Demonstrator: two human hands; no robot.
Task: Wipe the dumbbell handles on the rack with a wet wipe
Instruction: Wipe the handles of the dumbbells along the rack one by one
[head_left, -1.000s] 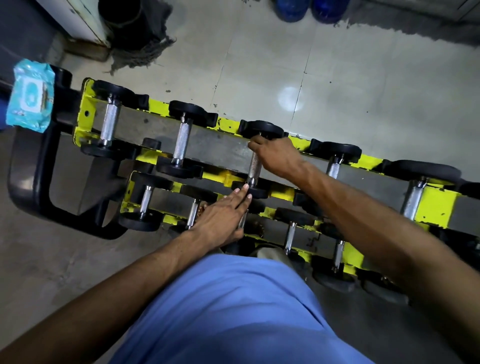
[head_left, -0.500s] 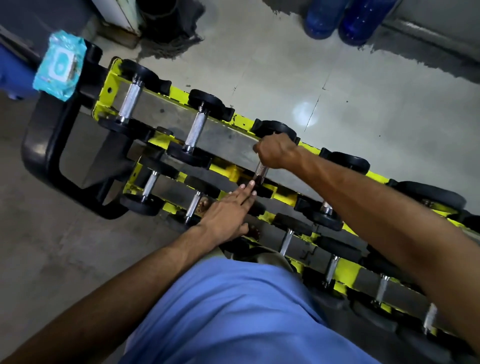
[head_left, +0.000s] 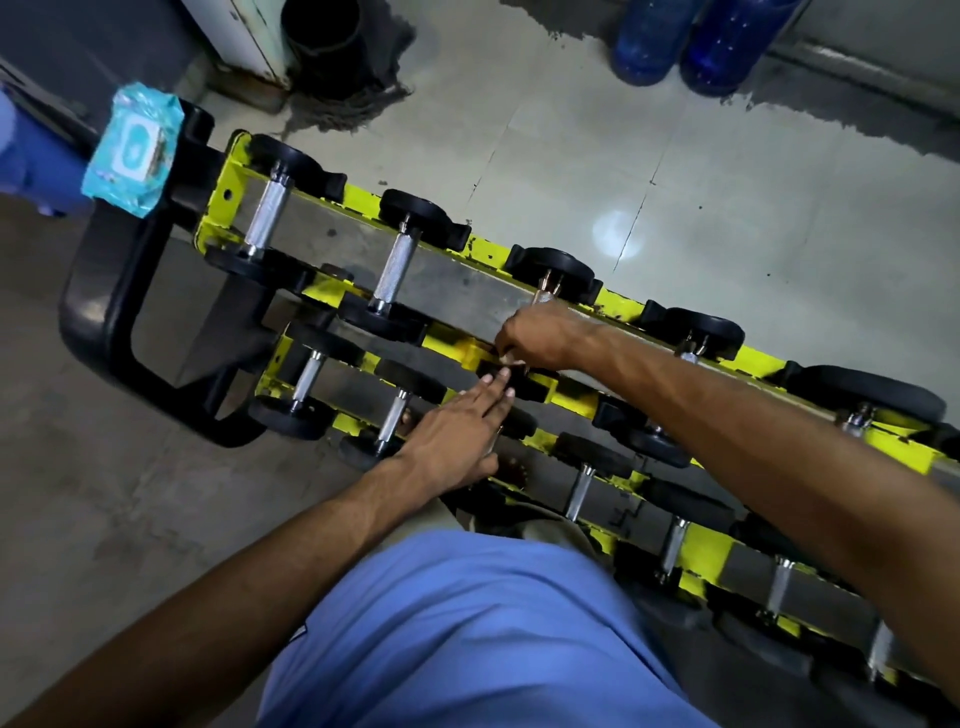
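A yellow two-tier rack (head_left: 224, 208) holds several black dumbbells with steel handles. My right hand (head_left: 543, 338) is curled round the near end of the third top-tier dumbbell's handle (head_left: 544, 297). A small pale bit shows under its fingers; I cannot tell if it is a wipe. That dumbbell's far head (head_left: 558, 266) is in view and most of its handle is hidden by my hand. My left hand (head_left: 457, 431) lies flat with straight fingers, and its fingertips touch the same dumbbell's near head (head_left: 535, 387). Two wiped-looking handles (head_left: 395, 267) lie to the left.
A teal pack of wet wipes (head_left: 132, 150) sits on the rack's black end frame (head_left: 98, 322) at the left. Two blue water jugs (head_left: 649, 44) and a black pipe (head_left: 322, 41) stand on the tiled floor beyond the rack. My blue shirt fills the bottom.
My right hand has slid down the handle from its far end towards the near head. My left hand has kept its place. The view has tilted.
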